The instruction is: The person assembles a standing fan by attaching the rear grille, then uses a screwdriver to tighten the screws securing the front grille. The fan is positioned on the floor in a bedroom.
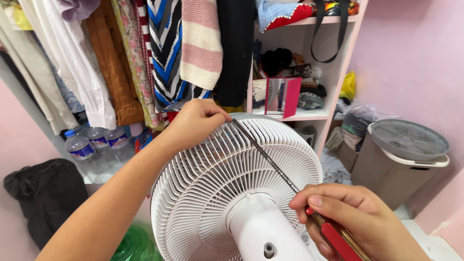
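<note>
At frame centre the left hand (195,123) grips the top rim of the white fan grille (212,183). Lower right, the right hand (355,217) is closed on a red-handled screwdriver (270,162) lying across it. Hanging clothes (121,53), water bottles (92,140) and a laundry basket (401,159) crowd around.

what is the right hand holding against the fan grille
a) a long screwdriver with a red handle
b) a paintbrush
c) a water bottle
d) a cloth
a: the right hand grips a red handle, and the screwdriver runs its thin metal shaft across the white fan grille up to the top rim, where the left hand rests.
</note>
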